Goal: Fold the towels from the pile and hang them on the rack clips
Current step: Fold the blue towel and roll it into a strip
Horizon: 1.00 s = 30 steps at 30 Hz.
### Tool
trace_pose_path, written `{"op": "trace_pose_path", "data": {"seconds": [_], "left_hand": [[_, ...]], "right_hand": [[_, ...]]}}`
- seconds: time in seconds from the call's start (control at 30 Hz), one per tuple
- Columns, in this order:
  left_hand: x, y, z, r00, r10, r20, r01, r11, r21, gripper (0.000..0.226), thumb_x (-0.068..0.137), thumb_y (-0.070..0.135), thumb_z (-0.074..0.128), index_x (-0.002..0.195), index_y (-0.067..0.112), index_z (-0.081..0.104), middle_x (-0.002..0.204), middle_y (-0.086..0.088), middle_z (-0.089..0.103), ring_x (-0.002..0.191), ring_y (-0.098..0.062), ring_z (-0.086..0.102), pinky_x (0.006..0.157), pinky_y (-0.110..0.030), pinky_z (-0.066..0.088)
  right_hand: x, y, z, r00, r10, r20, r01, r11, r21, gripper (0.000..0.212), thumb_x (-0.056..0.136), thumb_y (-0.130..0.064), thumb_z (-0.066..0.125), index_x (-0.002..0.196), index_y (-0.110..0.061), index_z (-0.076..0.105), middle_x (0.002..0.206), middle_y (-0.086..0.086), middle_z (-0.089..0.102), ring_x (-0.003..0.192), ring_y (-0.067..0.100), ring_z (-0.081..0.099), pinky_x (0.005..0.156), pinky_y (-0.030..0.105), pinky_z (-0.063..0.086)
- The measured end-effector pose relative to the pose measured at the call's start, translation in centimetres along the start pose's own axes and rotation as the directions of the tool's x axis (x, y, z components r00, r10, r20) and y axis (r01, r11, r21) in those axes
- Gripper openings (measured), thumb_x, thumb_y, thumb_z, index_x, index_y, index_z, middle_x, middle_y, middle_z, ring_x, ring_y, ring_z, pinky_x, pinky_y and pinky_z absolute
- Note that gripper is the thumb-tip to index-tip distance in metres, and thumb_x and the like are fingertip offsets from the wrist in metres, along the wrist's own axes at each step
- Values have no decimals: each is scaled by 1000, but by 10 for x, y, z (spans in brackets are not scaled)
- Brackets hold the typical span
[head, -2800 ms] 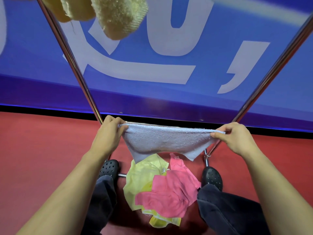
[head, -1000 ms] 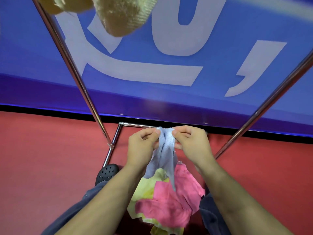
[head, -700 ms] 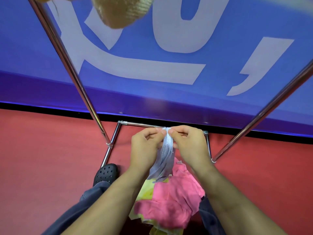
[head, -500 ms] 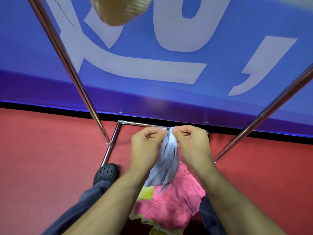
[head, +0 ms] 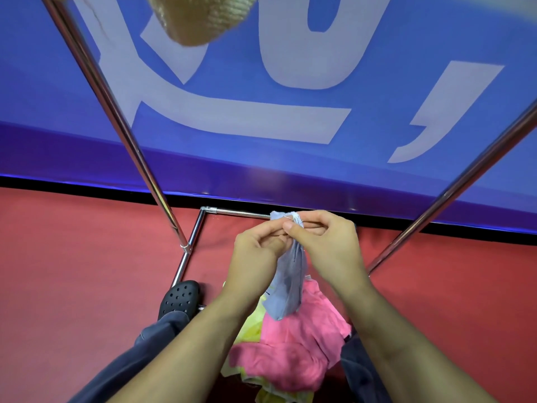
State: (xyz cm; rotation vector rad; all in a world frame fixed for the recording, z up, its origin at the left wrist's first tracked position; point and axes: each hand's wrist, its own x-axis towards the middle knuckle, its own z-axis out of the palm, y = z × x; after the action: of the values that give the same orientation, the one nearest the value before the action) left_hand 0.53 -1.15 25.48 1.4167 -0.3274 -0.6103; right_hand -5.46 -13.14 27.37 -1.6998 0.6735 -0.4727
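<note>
A light blue-grey towel hangs folded in a narrow strip between my hands. My left hand and my right hand are pressed close together and both pinch its top corners at the upper edge. Below it on the red floor lies the pile: a pink towel on top of a yellow-green one. A cream towel hangs from the rack at the top of the view; its clip is out of sight.
Two slanted chrome rack legs, the left leg and the right leg, frame my hands, joined by a low base bar. A blue banner wall stands behind. My black clog is by the left base tube.
The towel was stretched wide between my hands; they came together, folding it into a hanging strip. Since then my hands have stayed together, shifting slightly right.
</note>
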Motion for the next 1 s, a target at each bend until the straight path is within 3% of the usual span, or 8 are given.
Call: {"op": "trace_pose_path", "data": {"seconds": [0.2,0.3,0.37,0.43,0.53,0.67,0.83,1.0], "left_hand": [[-2,5,2,984,-98,151,131,965,-229,44,97,-15,44,129,9,61,119,-11,75,119,-20,69,102,-33,55],[2,1,-1,997,-49,65,49,999,-4,37,98,-10,50,125,12,63,109,-9,78,104,-13,73,95,-34,57],[8,-5,-7,996,67,-64,-52,974,220,36,94,-9,55,119,15,66,108,-1,76,97,-6,71,92,-34,56],[13,-9,-15,979,168,-113,-109,909,402,35,91,0,65,119,21,66,116,10,68,103,-2,64,94,-31,53],[22,-17,-26,965,245,-90,-155,817,556,42,87,14,76,125,26,62,127,11,57,122,-9,54,108,-40,46],[23,-18,-31,951,309,-21,-228,745,627,51,86,21,78,132,26,57,135,7,53,130,-12,49,110,-44,43],[23,-12,-32,940,338,55,-293,710,640,49,84,25,81,126,27,57,130,9,54,127,-9,49,109,-38,42],[24,-14,-35,959,242,151,-282,728,625,35,84,26,82,111,28,60,119,16,60,118,-1,54,104,-32,46]], "right_hand": [[8,2,-17,997,-65,-38,62,995,-79,5,92,-13,73,94,-16,77,85,-5,78,76,1,72,72,14,53],[10,4,-21,992,-93,-82,82,989,-123,6,97,-16,67,97,-18,73,88,-9,73,75,0,66,71,16,53],[8,2,-22,993,-68,-93,66,997,-29,7,100,-17,62,99,-20,69,89,-8,68,81,5,65,68,23,59],[6,-3,-25,995,-54,-84,61,995,80,9,103,-18,57,99,-22,64,93,-4,66,90,14,69,67,20,59],[4,-9,-29,995,-73,-70,79,992,100,11,105,-21,53,98,-25,61,92,-7,66,88,21,74,68,13,53],[3,-10,-31,990,-127,-62,130,990,51,11,106,-22,51,102,-22,61,90,-8,67,75,6,70,78,27,58],[0,-13,-34,984,-169,-56,172,985,36,10,106,-21,50,101,-21,60,83,-7,65,67,6,62,67,15,49],[-2,-15,-34,977,-212,-13,212,976,40,12,106,-19,50,99,-23,59,77,-7,62,66,10,58,65,23,50]]}}
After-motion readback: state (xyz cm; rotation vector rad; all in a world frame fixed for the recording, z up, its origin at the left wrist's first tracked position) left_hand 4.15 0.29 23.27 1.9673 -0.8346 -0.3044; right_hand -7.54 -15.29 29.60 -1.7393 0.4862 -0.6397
